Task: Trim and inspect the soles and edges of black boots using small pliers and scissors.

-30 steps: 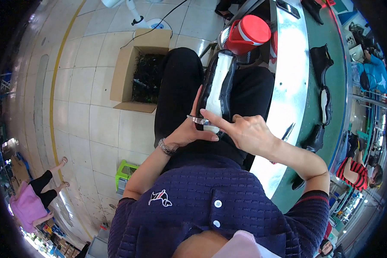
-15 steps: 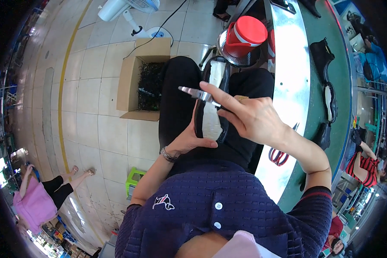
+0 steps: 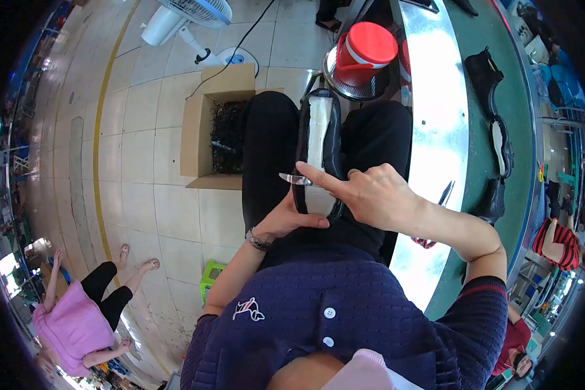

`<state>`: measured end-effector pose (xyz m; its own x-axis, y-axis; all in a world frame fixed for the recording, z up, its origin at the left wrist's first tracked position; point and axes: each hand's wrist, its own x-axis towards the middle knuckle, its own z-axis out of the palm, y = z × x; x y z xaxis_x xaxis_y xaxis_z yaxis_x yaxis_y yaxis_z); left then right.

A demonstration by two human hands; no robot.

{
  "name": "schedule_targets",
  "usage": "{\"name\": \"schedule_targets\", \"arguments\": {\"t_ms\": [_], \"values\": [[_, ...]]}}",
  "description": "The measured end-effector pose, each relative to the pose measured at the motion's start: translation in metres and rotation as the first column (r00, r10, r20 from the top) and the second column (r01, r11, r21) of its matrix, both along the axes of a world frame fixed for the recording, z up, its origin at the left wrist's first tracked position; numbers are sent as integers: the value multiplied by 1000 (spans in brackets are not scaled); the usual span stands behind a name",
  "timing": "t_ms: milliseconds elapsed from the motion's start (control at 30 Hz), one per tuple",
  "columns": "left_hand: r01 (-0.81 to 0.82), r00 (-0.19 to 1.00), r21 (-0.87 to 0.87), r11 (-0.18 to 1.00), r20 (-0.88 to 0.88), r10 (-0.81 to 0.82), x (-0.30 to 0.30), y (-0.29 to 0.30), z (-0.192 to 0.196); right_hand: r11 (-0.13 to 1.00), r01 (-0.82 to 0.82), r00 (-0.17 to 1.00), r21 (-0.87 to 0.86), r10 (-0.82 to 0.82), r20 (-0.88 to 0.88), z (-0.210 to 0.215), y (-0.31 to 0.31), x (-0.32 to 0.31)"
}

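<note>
A black shoe [image 3: 333,146] is upside down over my lap, its bottom facing up with a long white strip [image 3: 318,130] along the middle. My left hand [image 3: 286,218] is wrapped round the near end of the shoe, thumb across that end. My right hand [image 3: 380,198] grips a shiny metal tool with a tapered tip [image 3: 295,179], index finger stretched along it. The tool lies crosswise over the near part of the shoe's bottom. Most of it is hidden by my fingers, so its exact kind cannot be told.
A metal-topped bench [image 3: 435,97] runs along my right, with red-handled scissors [image 3: 424,242] partly behind my forearm. Beyond it, more black shoes [image 3: 498,146] lie on a green belt [image 3: 478,214]. A red jug [image 3: 367,52] stands on a stool ahead; an open carton [image 3: 195,140] and a fan [image 3: 188,19] are left.
My right hand and the metal tool have moved nearer to me along the shoe's bottom. The shoe has straightened slightly; my left hand still holds it.
</note>
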<state>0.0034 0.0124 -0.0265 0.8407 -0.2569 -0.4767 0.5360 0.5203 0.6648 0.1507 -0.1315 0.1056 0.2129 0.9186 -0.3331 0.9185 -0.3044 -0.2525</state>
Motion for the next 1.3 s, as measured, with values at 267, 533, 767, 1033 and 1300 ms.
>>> {"name": "schedule_targets", "arguments": {"t_ms": [267,533,767,1033,1300], "values": [[-132,983,8,991,132,130,4,4,0,997,76,994,8,-75,-75,-3,18,31],[-192,981,-128,973,-39,188,54,24,24,968,106,988,229,-129,88,-18,30,68],[-188,980,-60,980,-79,183,62,28,24,921,235,964,311,-261,44,7,-3,58],[-159,982,-12,987,-109,156,66,30,22,918,352,935,183,-352,-37,-12,-2,55],[-174,971,34,984,-161,178,68,27,17,902,384,921,200,-388,-17,-26,-2,56]]}}
